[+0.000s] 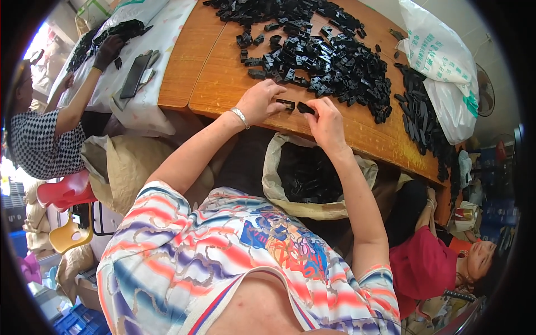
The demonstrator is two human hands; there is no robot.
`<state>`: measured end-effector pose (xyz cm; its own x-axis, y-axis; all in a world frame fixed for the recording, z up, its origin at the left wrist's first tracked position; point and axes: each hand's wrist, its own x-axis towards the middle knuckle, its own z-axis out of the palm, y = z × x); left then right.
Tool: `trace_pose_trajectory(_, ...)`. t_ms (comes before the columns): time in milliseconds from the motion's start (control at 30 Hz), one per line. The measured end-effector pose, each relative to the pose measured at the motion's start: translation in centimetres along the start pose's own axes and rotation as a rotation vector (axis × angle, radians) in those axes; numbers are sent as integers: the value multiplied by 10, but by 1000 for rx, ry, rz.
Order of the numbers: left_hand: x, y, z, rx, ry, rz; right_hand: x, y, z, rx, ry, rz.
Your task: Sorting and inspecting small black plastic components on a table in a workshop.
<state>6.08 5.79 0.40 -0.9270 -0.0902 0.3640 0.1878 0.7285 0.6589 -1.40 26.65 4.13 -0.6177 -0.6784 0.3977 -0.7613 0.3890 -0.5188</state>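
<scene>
Both of my hands are at the front edge of a wooden table [223, 84]. My left hand [261, 101] pinches a small black plastic part [287, 104] that looks like an open frame. In my right hand [326, 121], between thumb and fingertips, is another small black plastic piece [305, 108]. The two pieces are close together but apart. Just beyond my hands lies a large heap of similar black plastic parts [357, 70]. Below the table edge, in front of my body, an open sack [272, 173] holds many black parts.
A pile of longer black pieces [416, 114] lies at the right, beside white plastic bags [441, 61]. Left, a person in a checked top works with a gloved hand [109, 51] near a phone [135, 75]. Another person in a red top [424, 262] sits at the right.
</scene>
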Motion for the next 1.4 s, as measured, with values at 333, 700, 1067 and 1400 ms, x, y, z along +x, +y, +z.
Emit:
trace_pose_trajectory(333,-10,-6,9,54,78,33,25,0,34,-6,-74,-135)
trace_pose_trajectory(700,-10,-2,5,15,3,86,-5,2,31,-170,-10,-240)
trace_pose_trajectory(1067,15,-41,-27,269,231,-57,-52,13,-42,-26,-136,-115)
trace_pose_trajectory(1400,-1,16,24,79,92,120,48,75,0,-415,-95,-164)
